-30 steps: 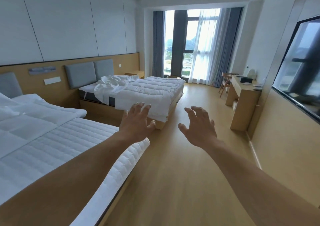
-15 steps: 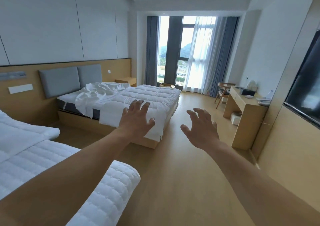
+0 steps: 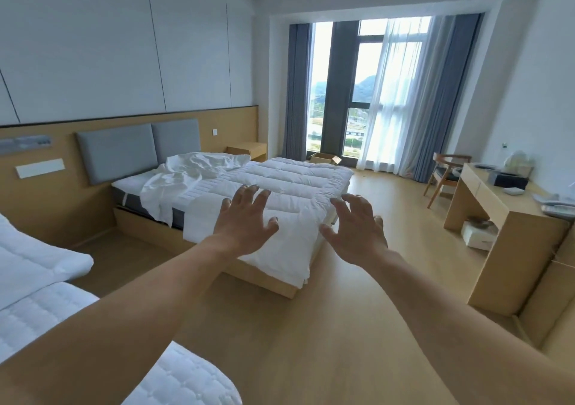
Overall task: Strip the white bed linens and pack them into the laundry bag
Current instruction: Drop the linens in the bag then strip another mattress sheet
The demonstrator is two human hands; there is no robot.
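Observation:
Ahead stands the far bed (image 3: pixel 174 236) with a white quilted duvet (image 3: pixel 289 183) spread over it and hanging off the foot end. A crumpled white sheet (image 3: pixel 193 171) lies bunched near the grey headboard, draping over the dark mattress side. My left hand (image 3: pixel 242 221) and my right hand (image 3: pixel 354 230) are stretched out in front of me, fingers spread, holding nothing, still short of the duvet. At the lower left is the near bed (image 3: pixel 40 308) with a white quilted pad. No laundry bag is in view.
A wooden desk (image 3: pixel 497 218) with small items lines the right wall, a chair (image 3: pixel 448 174) beyond it. A white box (image 3: pixel 477 233) sits under the desk. A cardboard box (image 3: pixel 325 158) lies by the window. Wooden floor (image 3: pixel 311 327) runs between the beds and the desk.
I have walked forward past the near bed, so the far bed looms larger. Both hands stay raised and spread, now overlapping the duvet's foot end in view.

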